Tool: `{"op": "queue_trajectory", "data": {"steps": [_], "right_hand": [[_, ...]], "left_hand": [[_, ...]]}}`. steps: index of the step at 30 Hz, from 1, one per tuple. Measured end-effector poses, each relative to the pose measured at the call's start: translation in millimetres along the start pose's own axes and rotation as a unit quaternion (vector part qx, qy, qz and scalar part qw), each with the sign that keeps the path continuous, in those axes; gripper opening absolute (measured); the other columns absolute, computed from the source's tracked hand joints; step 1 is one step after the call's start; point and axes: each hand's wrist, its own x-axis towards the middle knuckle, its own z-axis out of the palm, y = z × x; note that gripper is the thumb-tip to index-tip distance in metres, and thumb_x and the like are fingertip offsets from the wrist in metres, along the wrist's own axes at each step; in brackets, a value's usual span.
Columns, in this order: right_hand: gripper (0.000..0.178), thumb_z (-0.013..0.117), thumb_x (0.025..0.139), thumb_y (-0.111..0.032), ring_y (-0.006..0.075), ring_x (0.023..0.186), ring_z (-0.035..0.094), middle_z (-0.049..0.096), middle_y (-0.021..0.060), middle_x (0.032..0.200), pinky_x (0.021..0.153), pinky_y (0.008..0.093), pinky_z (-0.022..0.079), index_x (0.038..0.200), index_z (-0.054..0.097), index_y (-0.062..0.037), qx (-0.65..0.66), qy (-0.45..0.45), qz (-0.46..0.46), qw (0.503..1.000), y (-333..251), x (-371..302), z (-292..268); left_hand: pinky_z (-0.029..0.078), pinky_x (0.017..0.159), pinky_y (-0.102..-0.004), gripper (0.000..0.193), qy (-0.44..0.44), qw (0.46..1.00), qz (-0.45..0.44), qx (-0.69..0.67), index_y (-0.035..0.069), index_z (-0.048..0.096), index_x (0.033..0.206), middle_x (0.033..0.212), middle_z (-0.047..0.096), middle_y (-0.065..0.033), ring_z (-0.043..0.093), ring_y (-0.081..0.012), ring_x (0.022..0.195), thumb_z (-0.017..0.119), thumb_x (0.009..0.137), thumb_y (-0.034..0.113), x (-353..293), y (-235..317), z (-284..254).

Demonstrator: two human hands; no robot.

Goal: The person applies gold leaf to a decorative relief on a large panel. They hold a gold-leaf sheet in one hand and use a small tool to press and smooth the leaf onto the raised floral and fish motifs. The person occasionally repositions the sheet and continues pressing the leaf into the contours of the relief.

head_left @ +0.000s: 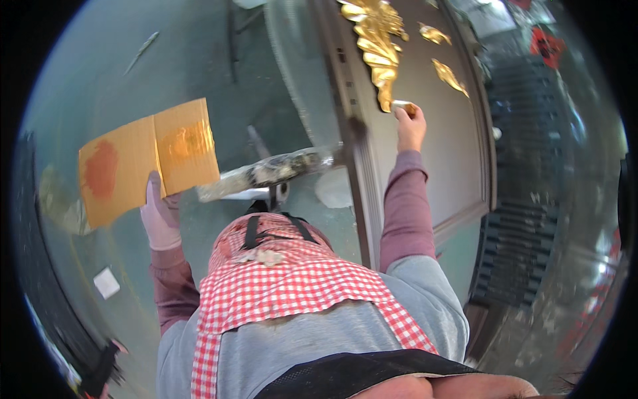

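My left hand [161, 211], in a pale glove, grips the lower edge of a folded piece of cardboard [126, 154]. Its left half bears a reddish-brown smear, and shiny gold paint covers part of the right half. Over to the right, the bare fingers of my right hand [410, 126] pinch a small whitish pad with gold on it [403, 105]; its exact kind is unclear. The pad is beside the lower tip of a gold leaf-shaped carving [380, 56] on a dark brown framed panel [442, 159]. Whether they touch cannot be told.
Two smaller gold leaf ornaments [449, 76] are on the panel's right part. A plastic-wrapped bar [266, 171] extends from the panel's left edge toward the cardboard. A dark slatted pallet [515, 246] lies right of the panel. On the green floor is a white square [106, 283].
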Motion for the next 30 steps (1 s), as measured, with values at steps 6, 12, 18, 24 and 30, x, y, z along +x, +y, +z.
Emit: {"op": "queue_trajectory", "data": {"steps": [6, 12, 18, 24, 30], "right_hand": [[0.033, 0.075, 0.096, -0.003, 0.0157, 0.102, 0.07, 0.072, 0.0075, 0.115, 0.087, 0.0295, 0.059, 0.127, 0.067, 0.0024, 0.21, -0.069, 0.034, 0.975, -8, -117, 34], [0.028, 0.074, 0.098, -0.005, 0.0121, 0.092, 0.066, 0.071, 0.0055, 0.11, 0.08, 0.0265, 0.056, 0.125, 0.067, 0.001, 0.243, -0.125, 0.135, 0.952, 21, -239, 6], [0.02, 0.069, 0.101, -0.007, 0.0131, 0.08, 0.064, 0.074, 0.0111, 0.109, 0.073, 0.0258, 0.053, 0.119, 0.066, 0.0004, 0.244, -0.103, 0.222, 0.938, 8, -347, -17], [0.021, 0.07, 0.096, -0.011, 0.0087, 0.078, 0.062, 0.07, 0.0021, 0.098, 0.073, 0.0253, 0.052, 0.116, 0.069, -0.0032, 0.157, -0.125, 0.278, 0.94, -18, -442, 76], [0.034, 0.072, 0.097, -0.015, 0.0155, 0.09, 0.069, 0.073, 0.0084, 0.107, 0.079, 0.0269, 0.056, 0.126, 0.067, 0.0013, 0.202, -0.219, 0.35, 0.888, -66, -502, 304]], "left_hand": [[0.067, 0.086, -0.0349, 0.038, 0.091, 0.989, 0.106, -0.045, -0.002, 0.057, 0.141, 0.131, 0.068, -0.0111, 0.074, -0.0219, 0.112, 0.062, 0.113, 0.024, -62, 46, -99], [0.068, 0.091, -0.0398, 0.038, 0.081, 0.99, 0.112, -0.033, -0.001, 0.055, 0.142, 0.13, 0.068, -0.0109, 0.073, -0.0244, 0.118, 0.061, 0.113, 0.023, -103, 79, -128], [0.065, 0.088, -0.0372, 0.038, 0.037, 0.994, 0.08, -0.06, 0.001, 0.06, 0.138, 0.126, 0.07, -0.0095, 0.073, -0.0217, 0.111, 0.063, 0.112, 0.029, -64, 88, -135], [0.063, 0.079, -0.0418, 0.039, -0.034, 0.871, 0.284, 0.399, 0.001, 0.064, 0.131, 0.115, 0.074, -0.007, 0.077, -0.0256, 0.099, 0.066, 0.11, 0.034, 58, 65, -231], [0.065, 0.087, -0.0406, 0.049, -0.088, 0.993, -0.03, 0.073, -0.001, 0.061, 0.138, 0.134, 0.069, -0.0131, 0.073, -0.0276, 0.119, 0.059, 0.113, 0.041, 115, 139, -302]]}}
